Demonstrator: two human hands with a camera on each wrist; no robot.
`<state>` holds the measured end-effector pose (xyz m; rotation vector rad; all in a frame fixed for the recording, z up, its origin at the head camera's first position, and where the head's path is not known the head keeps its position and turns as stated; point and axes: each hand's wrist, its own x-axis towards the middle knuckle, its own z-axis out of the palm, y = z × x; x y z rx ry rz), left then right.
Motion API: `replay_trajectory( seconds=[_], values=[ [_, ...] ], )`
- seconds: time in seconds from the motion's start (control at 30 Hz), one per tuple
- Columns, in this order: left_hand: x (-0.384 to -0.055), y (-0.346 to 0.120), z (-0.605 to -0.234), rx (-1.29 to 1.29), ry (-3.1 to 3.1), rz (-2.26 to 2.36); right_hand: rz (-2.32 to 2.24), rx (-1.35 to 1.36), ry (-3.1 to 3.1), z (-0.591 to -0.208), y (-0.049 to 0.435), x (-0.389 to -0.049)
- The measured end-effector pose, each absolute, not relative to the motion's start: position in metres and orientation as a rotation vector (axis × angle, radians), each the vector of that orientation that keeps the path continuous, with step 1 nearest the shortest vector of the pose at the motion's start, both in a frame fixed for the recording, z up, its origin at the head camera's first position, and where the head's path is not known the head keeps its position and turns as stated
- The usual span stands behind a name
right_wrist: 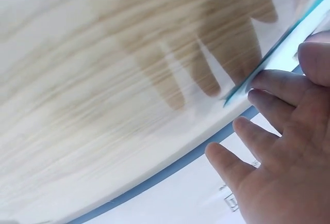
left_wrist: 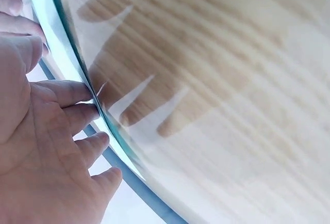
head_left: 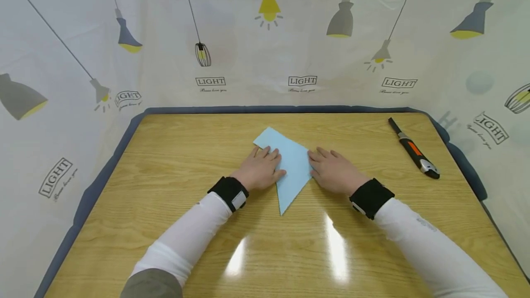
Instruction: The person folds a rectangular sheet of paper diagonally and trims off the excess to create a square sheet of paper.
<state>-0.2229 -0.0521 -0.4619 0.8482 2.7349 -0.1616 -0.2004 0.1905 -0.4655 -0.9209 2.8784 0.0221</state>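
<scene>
Resembles a small screened-off tabletop workspace; cannot be pinned down as part of a home, a studio or an office. Enclosed at the far side and along both flanks by pale sheeting, decorated with pictured pendant lamps and framed "LIGHT" labels. Shows creases there, more like a hung curtain than a bare solid wall. Furnished with a glossy wood-grain worktop, bordered by dark blue-grey edging. Suggests light handiwork through light-blue paper and a slim black tool with an orange panel.
</scene>
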Motion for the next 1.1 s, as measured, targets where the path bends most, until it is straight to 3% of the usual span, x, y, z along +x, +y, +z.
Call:
replay_trajectory(
  seconds=[0.43, 0.8, 1.1],
  values=[
    [-0.235, -0.045, -0.459, 0.808, 2.751, -0.225, -0.044, -1.056, 2.808, -0.462, 0.174, -0.172],
    [-0.237, -0.043, -0.466, 0.814, 2.761, -0.198, -0.148, -1.11, 2.752, -0.462, 0.164, -0.168],
    [-0.22, -0.059, -0.466, 1.044, 2.69, -0.186, -0.129, -1.115, 2.763, -0.468, 0.164, -0.171]
  ],
)
